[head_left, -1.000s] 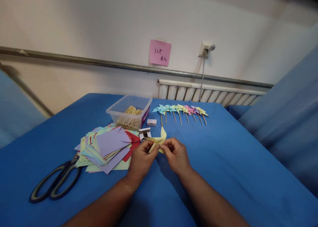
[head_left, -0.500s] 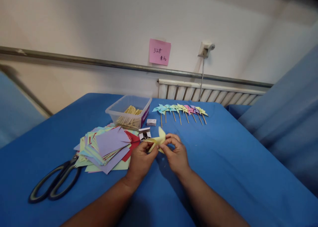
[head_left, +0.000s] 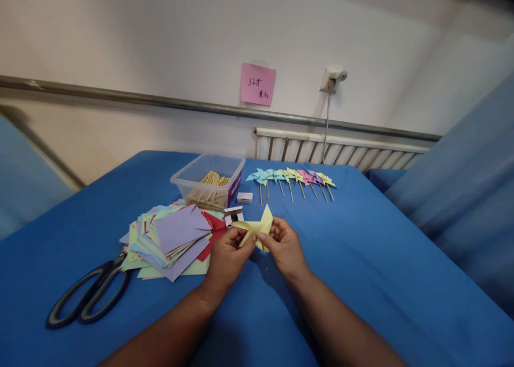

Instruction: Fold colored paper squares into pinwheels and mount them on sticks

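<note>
Both hands pinch the yellow paper pinwheel [head_left: 257,229] above the blue table [head_left: 361,260]: left hand [head_left: 227,257] fingers clamped at its centre, steadying the folds; right hand [head_left: 283,246] grips a blade

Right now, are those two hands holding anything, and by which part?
Both hands hold one folded pale yellow paper pinwheel. The left hand pinches it at its lower left, the right hand at its lower right, fingertips close together near the middle.
</note>
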Tool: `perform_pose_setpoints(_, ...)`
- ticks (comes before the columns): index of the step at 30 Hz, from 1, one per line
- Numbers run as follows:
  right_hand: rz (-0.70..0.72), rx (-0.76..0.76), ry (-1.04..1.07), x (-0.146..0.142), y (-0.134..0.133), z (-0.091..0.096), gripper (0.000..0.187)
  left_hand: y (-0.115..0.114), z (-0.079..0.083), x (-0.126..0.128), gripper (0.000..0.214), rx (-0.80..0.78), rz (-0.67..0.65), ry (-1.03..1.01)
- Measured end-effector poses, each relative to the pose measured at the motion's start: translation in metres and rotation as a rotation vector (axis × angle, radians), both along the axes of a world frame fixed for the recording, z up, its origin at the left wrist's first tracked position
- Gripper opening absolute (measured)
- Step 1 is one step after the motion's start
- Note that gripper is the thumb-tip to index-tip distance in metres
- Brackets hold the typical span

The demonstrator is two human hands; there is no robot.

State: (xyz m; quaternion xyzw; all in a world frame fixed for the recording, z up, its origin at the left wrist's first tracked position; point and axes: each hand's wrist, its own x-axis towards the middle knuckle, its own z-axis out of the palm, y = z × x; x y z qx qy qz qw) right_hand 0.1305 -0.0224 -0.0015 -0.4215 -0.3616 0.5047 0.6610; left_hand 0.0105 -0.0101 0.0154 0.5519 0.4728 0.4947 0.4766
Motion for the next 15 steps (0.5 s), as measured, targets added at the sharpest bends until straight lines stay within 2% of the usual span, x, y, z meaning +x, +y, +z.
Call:
perform_pose_setpoints(3, 0.025, -0.022, -0.070, 0.0018, -0.0013, -0.0007, 0.032, 0.0005, -0.0003, -0.0009, 0.016, 0.006, -0.007, 0.011)
perform_pose_setpoints(9, 0.025, 0.007, -0.108, 0.0021, -0.0042, -0.0008, 0.028, 0.0006, -0.0002, -0.0010, 0.015, 0.048, 0.009, 0.038)
perform_pose_setpoints(15, -0.041, 0.039, -0.311, 0.0046, -0.0064, 0.0007, 0.020, -0.0022, 0.0031, -0.0020, 0.014, 0.053, 0.002, 0.037)
